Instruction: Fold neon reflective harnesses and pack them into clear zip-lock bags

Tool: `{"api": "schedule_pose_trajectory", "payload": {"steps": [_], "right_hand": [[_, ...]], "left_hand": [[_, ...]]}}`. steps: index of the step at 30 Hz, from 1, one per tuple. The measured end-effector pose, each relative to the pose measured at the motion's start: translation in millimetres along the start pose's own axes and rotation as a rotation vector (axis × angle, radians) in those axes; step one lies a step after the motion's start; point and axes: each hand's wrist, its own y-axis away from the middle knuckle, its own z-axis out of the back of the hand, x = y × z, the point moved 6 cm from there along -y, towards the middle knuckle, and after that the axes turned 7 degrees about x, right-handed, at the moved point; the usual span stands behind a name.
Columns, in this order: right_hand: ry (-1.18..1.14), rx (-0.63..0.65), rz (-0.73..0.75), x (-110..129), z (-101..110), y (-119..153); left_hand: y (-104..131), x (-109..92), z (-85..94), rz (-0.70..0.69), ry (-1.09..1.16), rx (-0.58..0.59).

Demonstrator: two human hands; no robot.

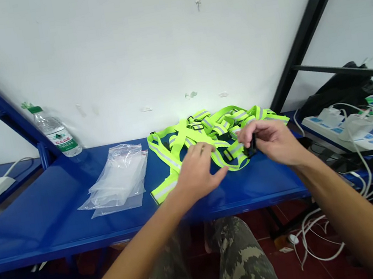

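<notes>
Fluorescent yellow reflective straps with silver stripes and black plastic fittings lie in a loose tangle on the blue table. My right hand pinches a black buckle at the right front of the tangle, between thumb and fingers. A strap runs from that buckle to the left. Over the front of the straps is my left hand, its thumb spread away from its fingers. It appears to hold nothing; whether the fingertips touch the strap cannot be seen. One flat strap end sticks out beside the left wrist.
Clear plastic zip bags lie left of the straps. A water bottle leans at the back left. On the right are a power strip, white cables and a black bag. A white wall stands behind.
</notes>
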Motion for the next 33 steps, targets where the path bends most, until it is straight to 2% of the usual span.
{"api": "schedule_pose_trajectory", "payload": {"steps": [2, 4, 6, 8, 11, 13, 16, 18, 20, 22, 23, 24, 27, 28, 30, 33], "right_hand": [[0.025, 0.14, -0.031, 12, -20, 0], [0.019, 0.215, -0.039, 21, -32, 1], [-0.001, 0.224, -0.016, 26, -36, 3], [0.001, 0.16, 0.017, 24, -32, 5], [0.079, 0.025, -0.011, 5, -23, 9], [0.105, 0.07, -0.097, -16, -24, 10], [0.077, 0.18, -0.218, -46, -29, 7], [0.084, 0.123, -0.234, -59, -23, 1], [0.153, -0.003, -0.197, -62, -11, -5], [0.283, -0.061, -0.178, -59, -1, -10], [0.346, -0.019, -0.187, -57, 1, -12], [0.395, 0.069, -0.205, -56, 1, -14], [0.425, 0.439, -0.255, -52, -3, -15], [0.417, 0.517, -0.261, -50, -2, -14], [0.417, 0.551, -0.259, -49, 2, -16], [0.404, 0.48, -0.186, -47, -3, -19]], "left_hand": [[-9, -17, -13.8, -0.114, 0.16, 0.021], [-17, -23, -26.1, -0.154, 0.326, 0.047], [-23, -19, -31.2, -0.114, 0.465, 0.021], [-27, -8, -28.6, -0.023, 0.613, -0.053], [-29, 9, -19.2, 0.134, 0.866, -0.178], [-29, 17, -14.5, 0.203, 1.02, -0.216], [-27, 23, -14.1, 0.257, 1.274, -0.138], [-23, 23, -13.9, 0.261, 1.423, -0.046], [-20, 24, -11.5, 0.233, 1.517, 0.027], [-18, 27, -9.4, 0.209, 1.551, 0.058], [-18, 31, -8.7, 0.215, 1.531, 0.038], [-18, 37, -8.0, 0.232, 1.481, -0.008], [-17, 59, -3.3, 0.289, 1.227, -0.222], [-17, 65, -0.9, 0.295, 1.146, -0.29], [-15, 73, 4.2, 0.299, 1.044, -0.398], [-12, 76, 11.6, 0.337, 0.99, -0.466]]}}
